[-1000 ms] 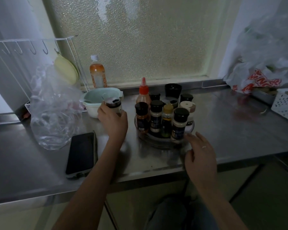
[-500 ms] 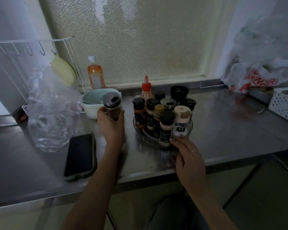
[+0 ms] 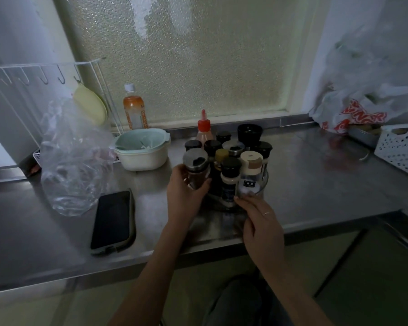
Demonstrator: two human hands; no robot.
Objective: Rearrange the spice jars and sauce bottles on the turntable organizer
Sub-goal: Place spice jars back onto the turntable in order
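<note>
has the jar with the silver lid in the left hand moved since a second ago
Yes. The silver-lid jar in the left hand has moved right, away from the pale bowl and up against the turntable.

A dark smartphone (image 3: pixel 112 221) lies face up on the steel tabletop (image 3: pixel 316 184) at lower left. Behind it stands a crumpled clear plastic bag (image 3: pixel 73 158). A pale green colander bowl (image 3: pixel 143 148) sits left of centre, with an orange drink bottle (image 3: pixel 134 109) on the sill by the frosted window (image 3: pixel 186 55). A white wire rack (image 3: pixel 45 74) holds a yellow-green lid (image 3: pixel 91 107). At far right sit a white perforated basket (image 3: pixel 400 149) and a red-printed plastic bag (image 3: pixel 363 114).
</note>
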